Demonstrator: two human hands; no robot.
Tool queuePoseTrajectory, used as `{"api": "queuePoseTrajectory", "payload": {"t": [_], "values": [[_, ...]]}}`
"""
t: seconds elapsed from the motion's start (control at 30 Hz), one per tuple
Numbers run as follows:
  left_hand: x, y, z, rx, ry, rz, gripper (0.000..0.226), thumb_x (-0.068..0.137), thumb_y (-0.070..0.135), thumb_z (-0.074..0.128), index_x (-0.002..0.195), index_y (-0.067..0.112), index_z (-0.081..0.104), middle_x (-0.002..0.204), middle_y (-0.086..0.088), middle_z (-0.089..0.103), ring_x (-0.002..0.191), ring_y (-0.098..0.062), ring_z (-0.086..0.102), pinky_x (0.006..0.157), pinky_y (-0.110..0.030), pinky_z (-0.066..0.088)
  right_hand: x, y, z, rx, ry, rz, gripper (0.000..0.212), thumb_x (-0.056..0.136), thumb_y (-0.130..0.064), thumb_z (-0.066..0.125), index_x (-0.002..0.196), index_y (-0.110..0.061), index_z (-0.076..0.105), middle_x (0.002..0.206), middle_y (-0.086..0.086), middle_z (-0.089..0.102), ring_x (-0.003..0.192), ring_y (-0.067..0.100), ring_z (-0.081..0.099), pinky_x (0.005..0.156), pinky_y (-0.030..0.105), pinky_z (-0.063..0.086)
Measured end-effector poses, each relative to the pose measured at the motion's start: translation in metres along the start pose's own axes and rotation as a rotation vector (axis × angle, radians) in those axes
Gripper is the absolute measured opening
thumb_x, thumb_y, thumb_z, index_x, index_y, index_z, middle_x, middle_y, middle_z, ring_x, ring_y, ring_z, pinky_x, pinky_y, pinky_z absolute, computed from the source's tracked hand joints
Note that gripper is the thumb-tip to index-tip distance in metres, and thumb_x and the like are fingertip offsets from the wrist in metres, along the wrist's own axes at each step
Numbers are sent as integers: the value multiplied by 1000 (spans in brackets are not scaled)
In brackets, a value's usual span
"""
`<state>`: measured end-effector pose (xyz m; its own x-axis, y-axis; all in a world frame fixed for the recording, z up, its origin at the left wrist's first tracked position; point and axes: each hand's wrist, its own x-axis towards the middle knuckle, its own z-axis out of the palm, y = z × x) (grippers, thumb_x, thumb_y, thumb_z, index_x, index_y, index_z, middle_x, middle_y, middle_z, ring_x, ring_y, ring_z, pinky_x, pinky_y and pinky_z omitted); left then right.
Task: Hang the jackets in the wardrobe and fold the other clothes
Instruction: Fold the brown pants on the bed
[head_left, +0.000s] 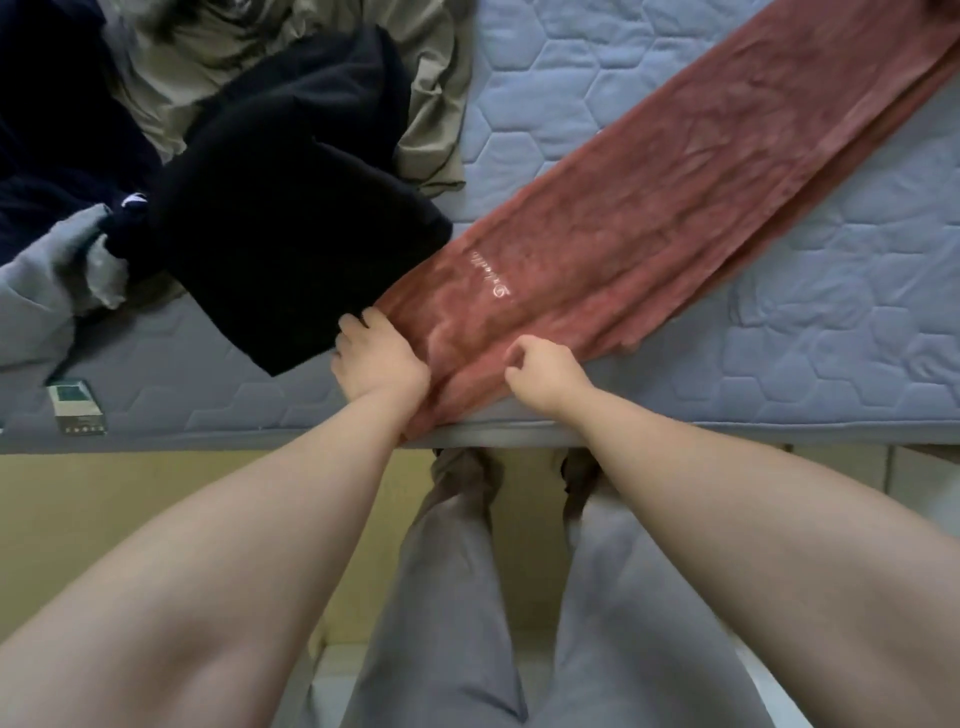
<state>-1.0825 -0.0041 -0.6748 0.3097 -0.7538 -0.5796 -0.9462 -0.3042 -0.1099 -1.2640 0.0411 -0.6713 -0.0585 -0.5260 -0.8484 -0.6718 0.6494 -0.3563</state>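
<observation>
Red garment (649, 208) lies stretched diagonally across a quilted mattress (779, 364), its near end gripped by the left hand (379, 358) beside a black garment (291, 234) and pinched by the curled right hand (540, 374).

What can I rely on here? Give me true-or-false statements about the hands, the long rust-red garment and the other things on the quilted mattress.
1. The long rust-red fabric garment lies stretched diagonally across the blue-grey quilted mattress. True.
2. Both hands hold the dark clothing. False: the left hand and the right hand grip the rust-red garment's near end.
3. The black cloth garment lies left of the rust-red one, against its edge. True.
4. A box sits on the rust-red garment. False: the small green-and-white box lies on bare mattress, far to the left.
</observation>
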Motion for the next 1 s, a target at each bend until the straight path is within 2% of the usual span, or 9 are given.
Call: {"api": "queuePoseTrajectory", "payload": {"t": [0.17, 0.23, 0.4, 0.53, 0.6, 0.77, 0.87, 0.93, 1.0], "values": [[-44, 92, 2, 115, 39, 559, 35, 87, 19, 58, 121, 16, 50, 118, -10, 52, 103, -33, 58, 82, -42, 45, 38, 76, -107, 246, 399, 208, 8, 91, -18, 60, 92, -23, 66, 106, 6, 73, 107, 27, 66, 86, 25, 47], [-57, 134, 4, 109, -48, 708, 26, 89, 16, 55, 114, 18, 48, 115, -9, 52, 99, -34, 61, 73, -40, 38, 57, 109, -150, 382, 537, 271, 11, 91, -17, 60, 95, -21, 69, 108, 12, 74, 107, 32, 67, 95, 36, 52], [-58, 235, 13, 94, -116, 838, 20, 92, 18, 55, 110, 16, 46, 110, -9, 54, 95, -37, 62, 67, -39, 35, 107, 172, -252, 646, 710, 349, 16, 95, -13, 50, 89, -17, 64, 106, 22, 73, 100, 39, 71, 88, 51, 59], [-54, 299, 27, 172, -119, 897, 12, 96, 23, 53, 104, 17, 46, 110, -11, 59, 96, -40, 64, 66, -41, 39, 133, 199, -308, 841, 784, 339, 22, 94, -16, 52, 74, -21, 58, 86, 6, 68, 63, 20, 67, 53, 32, 56], [-52, 320, 37, 216, -128, 910, 14, 99, 31, 51, 99, 19, 45, 109, -11, 60, 97, -40, 63, 66, -40, 39, 144, 209, -329, 946, 761, 327, 19, 96, -18, 53, 78, -20, 59, 82, 1, 66, 57, 12, 62, 49, 25, 49], [-45, 341, 54, 292, -103, 850, 30, 101, 47, 47, 95, 20, 35, 100, -6, 55, 84, -34, 59, 61, -39, 35, 169, 220, -382, 1025, 783, 262, 13, 95, -23, 57, 95, -18, 69, 94, 5, 73, 65, 16, 66, 52, 25, 50], [-41, 346, 57, 272, -39, 842, 35, 100, 53, 44, 94, 21, 33, 90, -2, 50, 80, -34, 61, 55, -37, 33, 182, 223, -410, 985, 912, 230, 9, 90, -25, 61, 84, -23, 67, 96, 8, 76, 78, 26, 74, 49, 27, 53], [-39, 349, 58, 256, -23, 844, 39, 101, 59, 37, 93, 21, 33, 87, 0, 51, 81, -34, 63, 55, -37, 34, 191, 223, -426, 872, 1003, 205, 4, 88, -28, 60, 87, -24, 62, 104, 7, 74, 92, 28, 73, 71, 37, 61], [-38, 351, 59, 246, -24, 848, 42, 101, 63, 31, 93, 22, 33, 83, 2, 47, 81, -34, 64, 57, -37, 35, 198, 224, -442, 713, 1042, 185, 27, 91, -31, 58, 117, -25, 59, 117, 2, 69, 106, 25, 67, 93, 36, 53]]}}
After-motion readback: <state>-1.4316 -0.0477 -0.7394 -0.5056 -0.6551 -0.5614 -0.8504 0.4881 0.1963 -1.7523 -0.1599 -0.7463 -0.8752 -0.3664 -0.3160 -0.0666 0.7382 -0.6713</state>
